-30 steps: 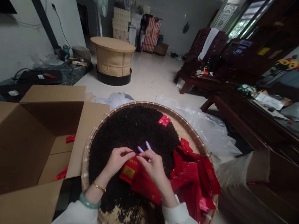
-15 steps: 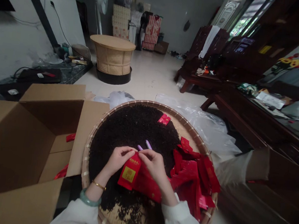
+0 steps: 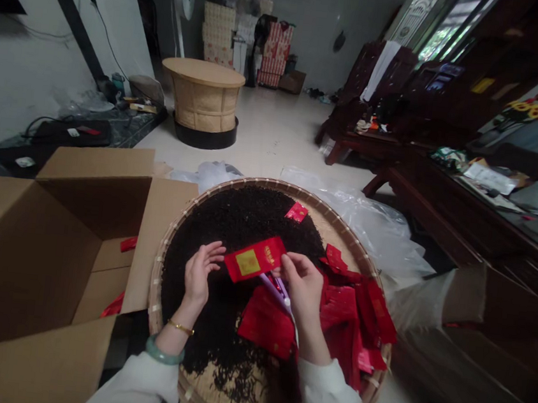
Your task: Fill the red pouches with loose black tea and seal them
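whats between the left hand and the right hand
In the head view, a red packet lies between them, pinched by the right hand; the left hand is open near its other end, and dark loose leaves show below.

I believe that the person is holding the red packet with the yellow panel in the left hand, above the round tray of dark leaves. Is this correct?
Not quite: the right hand holds the red packet, while the left hand is open beside it, as the head view shows. The rest stands.
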A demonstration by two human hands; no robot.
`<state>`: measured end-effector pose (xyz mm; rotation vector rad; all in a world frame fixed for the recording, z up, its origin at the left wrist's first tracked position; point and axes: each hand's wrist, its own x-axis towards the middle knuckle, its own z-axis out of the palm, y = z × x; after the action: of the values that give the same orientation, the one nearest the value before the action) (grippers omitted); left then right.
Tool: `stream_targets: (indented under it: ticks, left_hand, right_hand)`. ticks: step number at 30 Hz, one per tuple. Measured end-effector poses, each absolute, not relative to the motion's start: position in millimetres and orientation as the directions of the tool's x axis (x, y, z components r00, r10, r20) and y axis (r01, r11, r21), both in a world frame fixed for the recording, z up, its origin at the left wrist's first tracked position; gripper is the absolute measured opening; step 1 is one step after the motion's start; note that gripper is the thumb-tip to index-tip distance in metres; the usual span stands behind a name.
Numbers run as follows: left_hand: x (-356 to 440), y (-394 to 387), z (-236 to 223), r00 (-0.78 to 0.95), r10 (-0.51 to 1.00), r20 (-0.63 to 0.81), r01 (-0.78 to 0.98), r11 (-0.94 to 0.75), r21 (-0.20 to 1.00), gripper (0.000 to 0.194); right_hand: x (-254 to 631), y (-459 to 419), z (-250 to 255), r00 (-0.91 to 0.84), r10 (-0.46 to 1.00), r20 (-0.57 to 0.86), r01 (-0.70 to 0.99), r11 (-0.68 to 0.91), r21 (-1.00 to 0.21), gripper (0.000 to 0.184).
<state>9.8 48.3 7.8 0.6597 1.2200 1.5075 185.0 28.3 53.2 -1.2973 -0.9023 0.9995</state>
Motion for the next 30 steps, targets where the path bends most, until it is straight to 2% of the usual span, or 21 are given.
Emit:
stream_targets:
  ticks: [2,4,5,6,8,10,11,13,15,17,19,25,28,30]
  left_hand:
    - [10,49,3,-0.369,0.908,-0.199,-0.375,0.051,0.926,0.038]
    - [9,49,1,-0.369,0.911,-0.185,-0.362,0.043,0.931,0.030]
    - [9,48,2,-0.364,0.915,-0.175,-0.355,0.037,0.934,0.027]
    - [8,48,3,-0.354,0.919,-0.175,-0.356,0.041,0.933,0.027]
    - [7,47,7,-0.342,0.915,-0.214,-0.388,0.070,0.919,0.031]
    - [7,47,11,-0.326,0.906,-0.270,-0.432,0.111,0.895,0.035]
    - [7,47,13,-0.316,0.903,-0.290,-0.445,0.129,0.886,0.036]
    - [9,47,16,-0.298,0.906,-0.300,-0.447,0.145,0.883,0.037]
    - [10,47,17,-0.278,0.912,-0.301,-0.439,0.158,0.884,0.036]
    - [11,47,16,-0.260,0.918,-0.301,-0.433,0.168,0.886,0.034]
    - [11,47,16,-0.244,0.920,-0.308,-0.425,0.184,0.886,0.032]
    - [13,46,13,-0.161,0.936,-0.313,-0.371,0.236,0.898,0.032]
    - [16,46,11,-0.085,0.949,-0.304,-0.309,0.265,0.913,0.032]
    - [17,47,10,-0.043,0.956,-0.291,-0.256,0.271,0.928,0.030]
  right_hand:
    - [170,26,71,0.219,0.976,-0.019,-0.187,0.023,-0.982,0.039]
    - [151,24,89,-0.115,0.993,0.016,-0.255,-0.014,-0.967,0.044]
    - [143,23,95,-0.292,0.955,0.047,-0.267,-0.035,-0.963,0.047]
    - [138,22,98,-0.411,0.908,0.074,-0.256,-0.037,-0.966,0.046]
    - [136,20,92,-0.501,0.862,0.075,-0.130,0.011,-0.991,0.034]
    - [146,15,70,-0.457,0.889,0.000,0.174,0.090,-0.981,0.022]
    - [153,10,55,-0.443,0.895,-0.043,0.374,0.142,-0.916,0.019]
    - [167,-4,25,-0.416,0.902,-0.117,0.729,0.254,-0.635,0.027]
    - [178,-21,0,-0.347,0.927,-0.144,0.901,0.287,-0.325,0.039]
    - [185,-33,-16,-0.352,0.931,-0.098,0.926,0.332,-0.179,0.039]
    - [190,-37,-23,-0.361,0.930,-0.067,0.926,0.348,-0.147,0.034]
    - [203,-26,-28,-0.283,0.949,-0.141,0.935,0.240,-0.260,0.021]
    - [203,-26,-23,-0.284,0.951,-0.125,0.926,0.237,-0.295,0.013]
    - [200,-29,-21,-0.289,0.950,-0.119,0.929,0.248,-0.273,0.021]
